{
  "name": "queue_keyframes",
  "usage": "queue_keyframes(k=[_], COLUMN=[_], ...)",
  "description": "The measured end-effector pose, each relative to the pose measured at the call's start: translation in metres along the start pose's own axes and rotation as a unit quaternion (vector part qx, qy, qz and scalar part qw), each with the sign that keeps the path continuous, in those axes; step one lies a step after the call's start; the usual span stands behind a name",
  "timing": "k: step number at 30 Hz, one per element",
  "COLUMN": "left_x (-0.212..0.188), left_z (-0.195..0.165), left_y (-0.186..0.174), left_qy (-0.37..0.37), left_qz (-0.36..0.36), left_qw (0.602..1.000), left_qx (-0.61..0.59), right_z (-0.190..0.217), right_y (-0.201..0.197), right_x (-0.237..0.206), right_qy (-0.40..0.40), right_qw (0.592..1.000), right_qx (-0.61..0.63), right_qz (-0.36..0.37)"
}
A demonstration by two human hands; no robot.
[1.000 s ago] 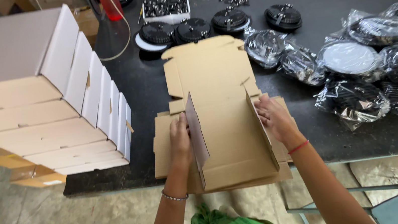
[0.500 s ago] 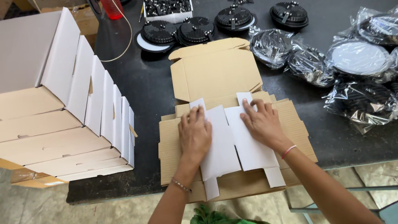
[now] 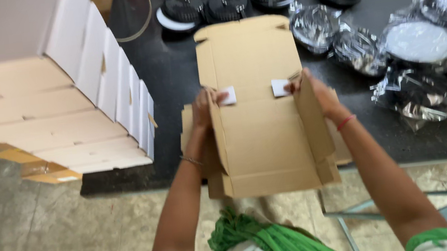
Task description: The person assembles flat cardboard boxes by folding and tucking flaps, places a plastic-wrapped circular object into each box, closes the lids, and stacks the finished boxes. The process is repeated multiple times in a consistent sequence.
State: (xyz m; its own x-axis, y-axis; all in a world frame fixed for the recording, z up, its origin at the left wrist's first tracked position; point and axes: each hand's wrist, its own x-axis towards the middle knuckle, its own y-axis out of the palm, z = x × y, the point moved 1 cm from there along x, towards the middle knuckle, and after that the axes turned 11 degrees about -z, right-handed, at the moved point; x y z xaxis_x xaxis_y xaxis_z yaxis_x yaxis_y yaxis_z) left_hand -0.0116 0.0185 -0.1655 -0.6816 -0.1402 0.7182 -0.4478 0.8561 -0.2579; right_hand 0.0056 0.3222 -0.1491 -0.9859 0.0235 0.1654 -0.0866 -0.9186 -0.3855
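Seen from above: 2 hands, left hand (image 3: 204, 106) and right hand (image 3: 314, 90), gripping the raised side walls of a cardboard box (image 3: 262, 138) (half folded) on a black counter (image 3: 172, 75), keeping them upright.

One cardboard box (image 3: 261, 132), perhaps seven bagged discs (image 3: 418, 45)

Matt brown cardboard box (image 3: 261, 132), glossy crinkled plastic bags (image 3: 418, 90), dark smooth tabletop (image 3: 171, 69)
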Motion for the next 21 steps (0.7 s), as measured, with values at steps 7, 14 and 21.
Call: queue_keyframes(k=[7, 14, 21], left_x=[-0.103, -0.212, -0.207], left_z=[-0.037, -0.152, -0.162], left_y=[-0.088, -0.107, -0.089], left_qy=[-0.280, -0.077, -0.026], left_qz=[-0.176, -0.003, 0.166], left_qw=[0.926, 0.997, 0.979], left_qx=[-0.181, -0.010, 0.115], right_z=[-0.021, 0.005, 0.040], right_y=[-0.043, -0.002, 0.009], right_x=[-0.118, -0.266, -0.262], right_qy=[0.070, -0.147, -0.202], right_qw=[0.957, 0.966, 0.939], right_qx=[0.196, -0.095, -0.275], right_qz=[-0.203, -0.191, -0.040])
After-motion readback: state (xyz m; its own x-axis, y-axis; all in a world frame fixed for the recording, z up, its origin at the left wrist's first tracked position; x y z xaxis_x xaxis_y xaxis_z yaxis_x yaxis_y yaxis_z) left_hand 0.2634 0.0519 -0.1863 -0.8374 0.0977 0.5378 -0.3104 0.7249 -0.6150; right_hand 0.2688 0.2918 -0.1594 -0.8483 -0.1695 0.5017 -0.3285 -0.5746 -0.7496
